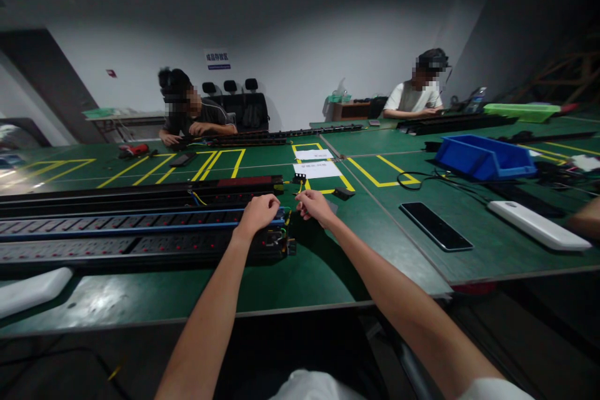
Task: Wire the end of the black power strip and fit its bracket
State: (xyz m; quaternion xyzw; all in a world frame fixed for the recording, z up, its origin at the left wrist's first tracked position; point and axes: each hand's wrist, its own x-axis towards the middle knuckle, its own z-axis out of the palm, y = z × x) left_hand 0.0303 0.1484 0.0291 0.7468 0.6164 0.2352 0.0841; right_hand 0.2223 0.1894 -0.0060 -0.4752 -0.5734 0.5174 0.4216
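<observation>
My left hand [259, 215] lies over the right end of a long power strip with blue edges [187, 220], its fingers curled closed on that end. To the right, my right hand [315, 207] hovers over the table with its fingers pinched together; what they hold is too small to make out. Yellow-green wires [287, 217] come out of the strip end between the two hands. Nearer to me lies another black power strip [187, 244] with wires at its end. Just beyond my right fingers sits a small black end piece [299, 179].
Black rails [140, 190] lie behind the strips. On the right are a black phone [435, 225], a white power bank [539, 225] and a blue bin [485, 157]. Paper labels [317, 170] and yellow tape mark the green table. Two people [415, 97] work across it.
</observation>
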